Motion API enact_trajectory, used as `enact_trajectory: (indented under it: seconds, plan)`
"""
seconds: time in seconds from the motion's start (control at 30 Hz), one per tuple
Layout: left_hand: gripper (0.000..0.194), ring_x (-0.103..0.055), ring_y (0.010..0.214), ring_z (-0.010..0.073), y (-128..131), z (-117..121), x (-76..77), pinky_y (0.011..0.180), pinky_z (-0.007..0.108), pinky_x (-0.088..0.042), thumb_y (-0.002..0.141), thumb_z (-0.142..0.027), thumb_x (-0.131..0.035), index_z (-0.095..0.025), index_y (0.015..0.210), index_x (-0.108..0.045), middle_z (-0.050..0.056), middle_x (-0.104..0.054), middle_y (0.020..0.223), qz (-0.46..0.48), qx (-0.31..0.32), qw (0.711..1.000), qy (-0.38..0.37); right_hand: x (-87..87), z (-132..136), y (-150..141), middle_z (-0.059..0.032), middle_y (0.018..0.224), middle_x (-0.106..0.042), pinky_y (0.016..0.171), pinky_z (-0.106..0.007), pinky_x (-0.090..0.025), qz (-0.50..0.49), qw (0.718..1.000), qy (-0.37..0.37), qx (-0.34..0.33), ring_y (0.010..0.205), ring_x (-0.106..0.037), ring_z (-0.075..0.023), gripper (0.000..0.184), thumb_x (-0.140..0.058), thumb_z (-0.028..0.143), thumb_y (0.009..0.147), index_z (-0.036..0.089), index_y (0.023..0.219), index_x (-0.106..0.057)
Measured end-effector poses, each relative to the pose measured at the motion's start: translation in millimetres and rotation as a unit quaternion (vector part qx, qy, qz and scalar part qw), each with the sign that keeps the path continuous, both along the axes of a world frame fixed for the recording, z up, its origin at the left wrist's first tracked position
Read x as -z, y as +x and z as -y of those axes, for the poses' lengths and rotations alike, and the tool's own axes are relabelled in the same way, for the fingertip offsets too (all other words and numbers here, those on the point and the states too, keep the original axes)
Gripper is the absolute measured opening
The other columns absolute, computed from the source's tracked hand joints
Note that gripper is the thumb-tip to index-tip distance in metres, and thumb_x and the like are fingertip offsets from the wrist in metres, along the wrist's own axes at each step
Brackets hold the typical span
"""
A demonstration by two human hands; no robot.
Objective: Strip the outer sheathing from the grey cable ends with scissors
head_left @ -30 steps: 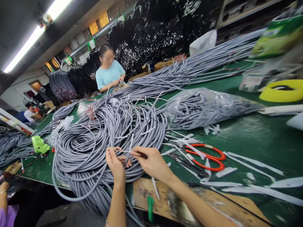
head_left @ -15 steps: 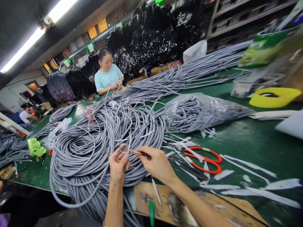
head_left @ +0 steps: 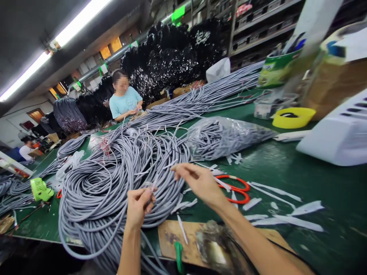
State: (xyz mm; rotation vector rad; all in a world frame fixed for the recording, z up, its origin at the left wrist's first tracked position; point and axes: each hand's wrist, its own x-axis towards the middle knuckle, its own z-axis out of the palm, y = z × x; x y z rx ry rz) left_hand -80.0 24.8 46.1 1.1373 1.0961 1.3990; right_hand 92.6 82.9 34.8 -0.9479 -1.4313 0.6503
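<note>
My left hand [head_left: 138, 205] is closed in a pinch on the end of a grey cable, just in front of the big heap of grey cables [head_left: 114, 172]. My right hand [head_left: 200, 182] hovers a little to the right, above the green table [head_left: 286, 175], fingers curled together at the tips; what they hold, if anything, I cannot make out. Red-handled scissors [head_left: 233, 189] lie just beyond the right hand among white strips [head_left: 281, 194].
A plastic bag of grey cables [head_left: 226, 135], a yellow bowl [head_left: 292, 117] and a white box [head_left: 338, 133] sit on the right. A green tool [head_left: 40, 189] lies at left. A person in a light blue shirt [head_left: 124, 103] works across the table. A wooden board [head_left: 183, 240] lies at the near edge.
My right hand has pulled away from the left, moving right and up. The left hand stays pinched on the cable end. The camera has turned to the right.
</note>
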Motion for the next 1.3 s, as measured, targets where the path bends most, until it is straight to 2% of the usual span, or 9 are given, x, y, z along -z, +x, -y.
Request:
enact_trajectory:
  seconds: [0.13,0.27,0.33,0.5,0.6,0.77,0.9,1.07,1.3]
  plan:
    - [0.041,-0.040,0.028,0.0066,8.3,-5.5,2.4,0.032,0.019,-0.028,0.066,-0.048,-0.066,-0.008,0.058,-0.069,0.001,-0.051,0.038,-0.060,0.024,0.998,-0.008,-9.6,13.6,-12.6,-0.0026,0.066,-0.064,0.045,-0.021,-0.045,-0.045,0.986,-0.036,-0.158,0.051,-0.056,-0.0118,0.029,-0.055,0.045,0.074,0.017,0.073,-0.063]
    - [0.043,-0.041,0.029,0.0075,11.4,-9.7,4.6,0.034,0.020,-0.032,0.066,-0.052,-0.064,-0.009,0.059,-0.068,-0.001,-0.050,0.037,-0.093,-0.011,0.996,-0.003,-9.4,21.6,-13.4,0.0045,0.048,-0.048,0.033,-0.019,-0.027,-0.041,0.978,-0.057,-0.197,0.036,-0.033,-0.0061,0.020,-0.055,0.037,0.073,0.017,0.071,-0.058]
    - [0.044,-0.041,0.030,0.0074,11.2,-15.0,6.8,0.034,0.019,-0.033,0.065,-0.054,-0.064,-0.010,0.062,-0.067,-0.003,-0.047,0.036,-0.100,-0.038,0.994,0.001,-8.8,24.3,-13.1,0.0058,0.046,-0.043,0.034,-0.020,-0.025,-0.017,0.979,-0.028,-0.200,0.037,-0.029,-0.0060,0.015,-0.055,0.032,0.073,0.017,0.068,-0.057]
    - [0.045,-0.041,0.030,0.0062,3.7,-28.2,17.7,0.036,0.018,-0.034,0.074,-0.055,-0.052,-0.012,0.069,-0.063,-0.005,-0.047,0.040,-0.117,-0.086,0.989,0.009,-9.3,27.9,-15.9,0.0038,0.050,-0.048,0.038,-0.020,-0.029,0.024,0.989,0.035,-0.139,0.039,-0.031,-0.0064,0.016,-0.052,0.027,0.075,0.017,0.065,-0.058]
    - [0.049,-0.045,0.032,0.0076,-3.7,-24.6,19.0,0.038,0.019,-0.037,0.079,-0.056,-0.043,-0.012,0.072,-0.063,-0.003,-0.052,0.044,-0.143,-0.065,0.987,0.014,-7.5,26.0,-12.9,0.0048,0.045,-0.043,0.037,-0.021,-0.028,0.027,0.993,0.025,-0.108,0.037,-0.031,-0.0068,0.018,-0.052,0.029,0.075,0.017,0.064,-0.059]
    - [0.026,-0.053,0.040,0.0128,-11.0,-8.6,2.0,0.043,0.023,-0.043,0.065,-0.037,-0.068,-0.012,0.058,-0.069,0.004,-0.059,0.046,-0.234,0.014,0.971,0.040,-7.3,20.9,-3.9,0.0045,0.043,-0.043,0.035,-0.021,-0.027,0.009,0.998,0.013,-0.067,0.035,-0.034,-0.0076,0.023,-0.051,0.035,0.077,0.018,0.065,-0.060]
    - [0.005,-0.052,0.043,0.0126,-12.6,-10.0,-14.4,0.042,0.022,-0.040,0.062,-0.020,-0.069,-0.017,0.058,-0.072,0.003,-0.061,0.049,-0.290,-0.016,0.952,0.100,-18.2,19.3,1.8,0.0012,0.054,-0.055,0.042,-0.021,-0.037,0.072,0.995,0.063,0.018,0.044,-0.048,-0.0104,0.027,-0.051,0.045,0.079,0.019,0.077,-0.059]
    - [0.008,-0.052,0.047,0.0127,-10.3,-14.6,-16.0,0.046,0.022,-0.040,0.058,-0.011,-0.069,-0.019,0.058,-0.072,0.002,-0.062,0.051,-0.333,-0.035,0.928,0.163,-25.3,24.6,-0.5,-0.0008,0.059,-0.059,0.052,-0.023,-0.038,0.196,0.941,0.231,0.152,0.051,-0.053,-0.0116,0.023,-0.040,0.033,0.089,0.017,0.081,-0.054]
    - [0.015,-0.056,0.050,0.0139,-5.2,-5.0,-0.9,0.049,0.023,-0.044,0.069,-0.009,-0.059,-0.020,0.068,-0.069,0.003,-0.063,0.055,-0.430,-0.061,0.852,0.293,-3.3,37.2,-11.9,-0.0009,0.055,-0.060,0.054,-0.028,-0.030,0.295,0.900,0.300,0.110,0.054,-0.047,-0.0129,0.023,-0.044,0.014,0.086,0.018,0.067,-0.057]
